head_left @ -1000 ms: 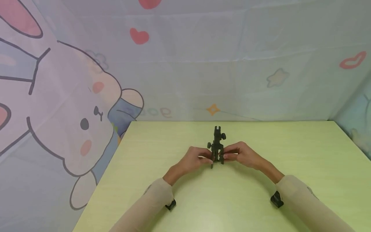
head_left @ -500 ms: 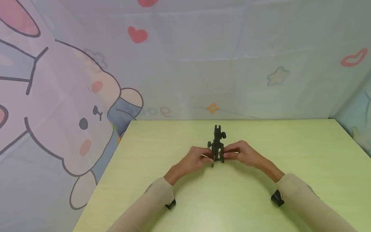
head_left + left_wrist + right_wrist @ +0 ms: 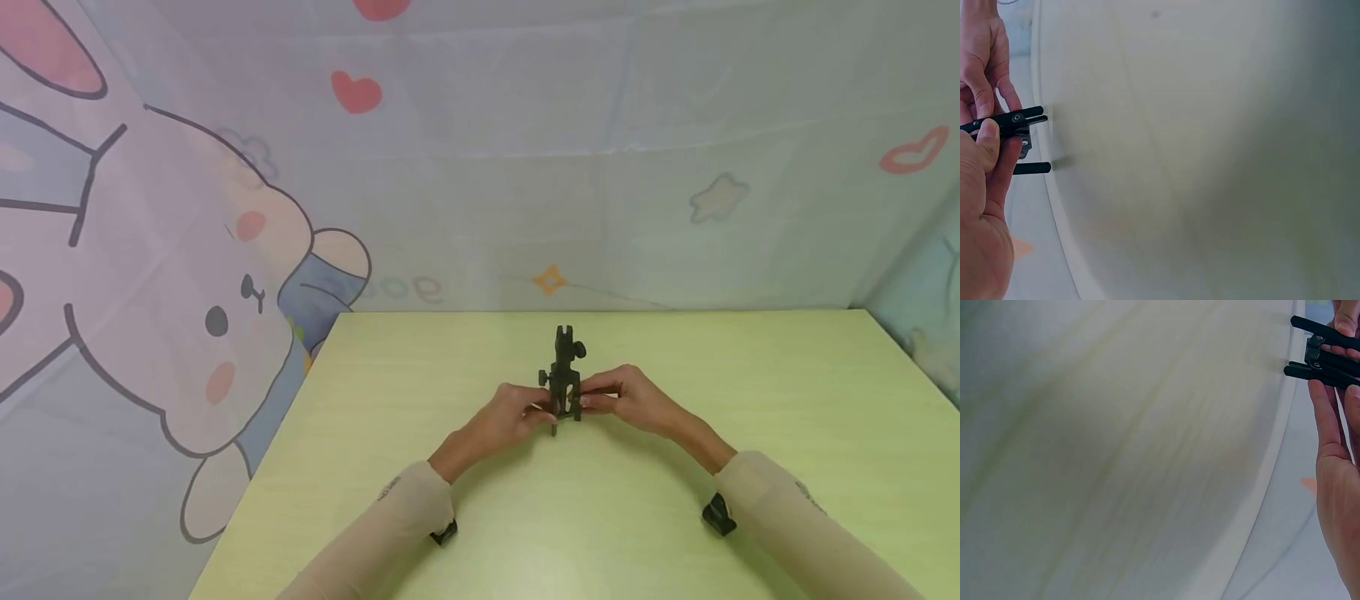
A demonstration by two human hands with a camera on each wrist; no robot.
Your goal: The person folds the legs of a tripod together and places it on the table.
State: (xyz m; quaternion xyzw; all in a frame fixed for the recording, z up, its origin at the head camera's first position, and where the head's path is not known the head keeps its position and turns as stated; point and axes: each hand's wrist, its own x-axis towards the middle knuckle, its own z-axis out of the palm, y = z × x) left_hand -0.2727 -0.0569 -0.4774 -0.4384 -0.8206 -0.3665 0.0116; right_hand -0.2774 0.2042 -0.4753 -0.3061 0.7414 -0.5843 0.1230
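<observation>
A small black tripod [image 3: 564, 358] with side knobs stands roughly upright between both hands near the middle of the table. My left hand [image 3: 513, 417] pinches one of its legs from the left, thumb and fingers on either side. From the right, my right hand [image 3: 633, 402] pinches another leg low down. In the left wrist view the left thumb [image 3: 988, 134] presses on a black leg [image 3: 1019, 117]. The right wrist view shows the right fingers [image 3: 1325, 415] at a leg [image 3: 1300, 371]. Leg tips are close to the tabletop; whether all touch it I cannot tell.
The pale yellow-green table [image 3: 570, 517] spreads around the hands. A printed cloth [image 3: 480, 167] hangs behind it, with a large rabbit drawing on the left. Black wrist devices [image 3: 718, 514] sit under both sleeves.
My left hand has shifted slightly to the right, and the tripod's left leg has moved with it. The right hand stays nearly where it was.
</observation>
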